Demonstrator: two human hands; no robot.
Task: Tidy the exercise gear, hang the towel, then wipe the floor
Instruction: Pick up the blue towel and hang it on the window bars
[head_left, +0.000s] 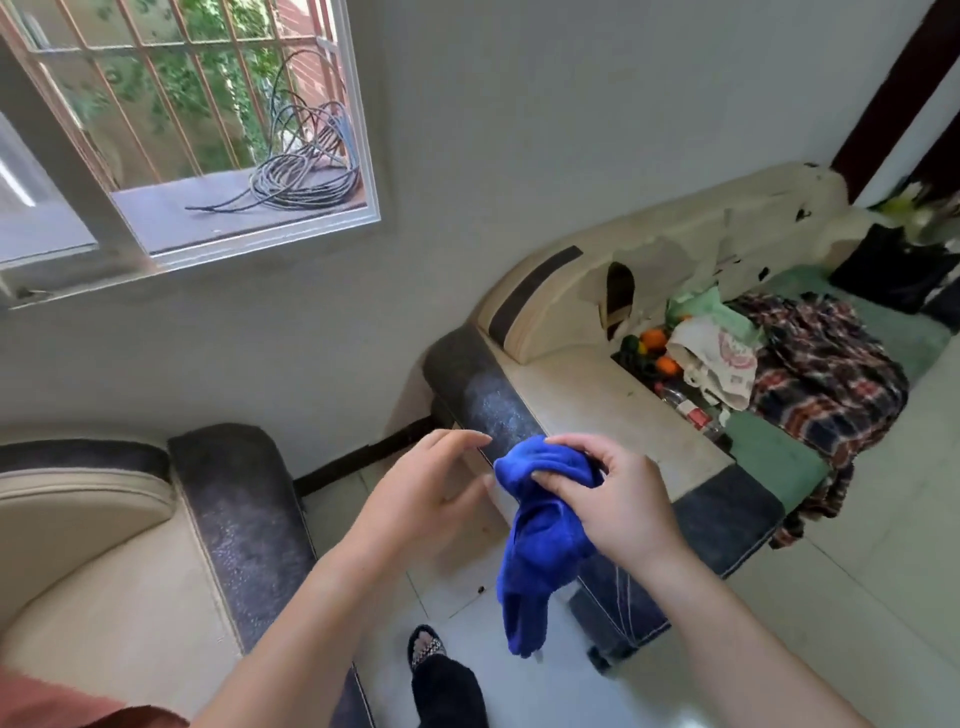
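Observation:
A bright blue towel (540, 545) hangs bunched in the air over the gap between two sofas. My right hand (608, 493) pinches its top between thumb and fingers, and the cloth droops down toward the floor. My left hand (431, 488) is just left of the towel with its fingers relaxed and slightly bent; it holds nothing, and I cannot tell if it touches the cloth. No exercise gear is in view.
A cream sofa with a dark armrest (234, 519) stands at the left. A second sofa (597, 400) at the right carries fruit, a bag and a plaid cloth (826, 374). Pale floor tiles (857, 571) lie below. A barred window (182, 130) with coiled cables is above.

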